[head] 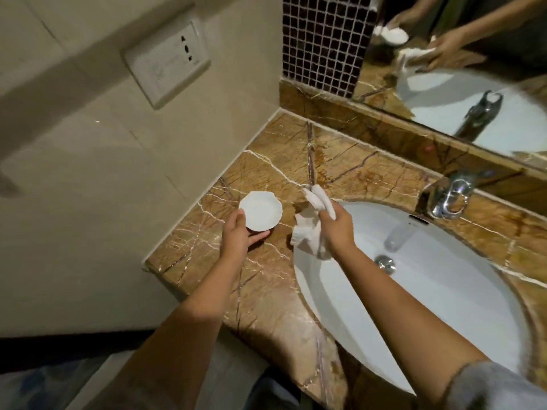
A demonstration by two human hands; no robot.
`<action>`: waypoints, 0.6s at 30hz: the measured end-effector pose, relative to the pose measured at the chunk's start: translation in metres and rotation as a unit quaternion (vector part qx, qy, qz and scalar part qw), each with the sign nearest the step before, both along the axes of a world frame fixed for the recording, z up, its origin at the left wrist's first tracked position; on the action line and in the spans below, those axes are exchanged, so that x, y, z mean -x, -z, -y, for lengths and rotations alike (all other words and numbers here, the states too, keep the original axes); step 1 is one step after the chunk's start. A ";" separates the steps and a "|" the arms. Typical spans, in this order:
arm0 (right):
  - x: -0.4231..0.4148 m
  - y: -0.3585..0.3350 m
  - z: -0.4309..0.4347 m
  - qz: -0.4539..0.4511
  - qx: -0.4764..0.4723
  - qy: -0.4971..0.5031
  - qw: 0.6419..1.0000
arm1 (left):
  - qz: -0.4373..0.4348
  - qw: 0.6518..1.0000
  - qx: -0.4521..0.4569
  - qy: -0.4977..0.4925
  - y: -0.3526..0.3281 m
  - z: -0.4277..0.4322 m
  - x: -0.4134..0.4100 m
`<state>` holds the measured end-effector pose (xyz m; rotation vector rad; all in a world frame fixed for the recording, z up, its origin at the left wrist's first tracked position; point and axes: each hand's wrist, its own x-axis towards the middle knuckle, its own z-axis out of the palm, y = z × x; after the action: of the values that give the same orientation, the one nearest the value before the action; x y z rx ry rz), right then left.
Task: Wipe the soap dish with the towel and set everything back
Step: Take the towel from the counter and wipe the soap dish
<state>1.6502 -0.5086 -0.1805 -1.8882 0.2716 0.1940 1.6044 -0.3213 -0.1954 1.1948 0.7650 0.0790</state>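
Observation:
A white shell-shaped soap dish (261,213) is held a little above the brown marble counter (349,170), near the left wall. My left hand (240,235) grips it from below and at its near edge. My right hand (336,229) is closed around a small white towel (307,232), which is bunched up, with one end sticking up past the fingers and the rest hanging down at the sink's left rim. The towel and the dish are apart, about a hand's width between them.
A white oval sink (438,297) fills the right side, with a chrome tap (450,196) behind it. A mirror (461,69) runs along the back. A wall socket (167,63) sits on the left wall. The counter's front edge curves near my arms.

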 end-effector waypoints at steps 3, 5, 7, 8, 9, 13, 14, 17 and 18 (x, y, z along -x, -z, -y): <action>0.009 -0.021 0.049 0.008 -0.076 0.065 0.995 | -0.016 0.998 0.007 0.056 -0.006 0.044 -0.015; 0.017 -0.036 0.079 0.002 -0.113 0.102 0.988 | -0.028 0.995 0.002 0.098 -0.008 0.078 -0.024; 0.022 -0.051 0.109 -0.011 -0.133 0.141 0.981 | -0.021 0.990 0.000 0.137 -0.007 0.113 -0.030; 0.025 -0.057 0.124 -0.020 -0.149 0.155 0.976 | -0.019 0.987 0.005 0.156 -0.007 0.130 -0.033; 0.027 -0.062 0.138 -0.031 -0.183 0.165 0.969 | -0.023 0.984 0.011 0.175 -0.006 0.146 -0.035; 0.039 -0.072 0.179 -0.060 -0.300 0.156 0.939 | -0.030 0.962 0.018 0.272 -0.008 0.204 -0.036; 0.041 -0.071 0.185 -0.056 -0.262 0.152 0.951 | -0.025 0.955 0.006 0.296 -0.009 0.216 -0.036; 0.048 -0.062 0.198 0.019 -0.084 0.112 0.990 | -0.008 0.938 -0.007 0.347 -0.011 0.245 -0.034; 0.051 -0.056 0.202 0.053 0.000 0.082 0.995 | -0.003 0.935 -0.006 0.356 -0.012 0.252 -0.033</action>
<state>1.5997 -0.7104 -0.1241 -1.8591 0.3515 -0.0168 1.6373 -0.5736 -0.1837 1.4200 0.2984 -0.5210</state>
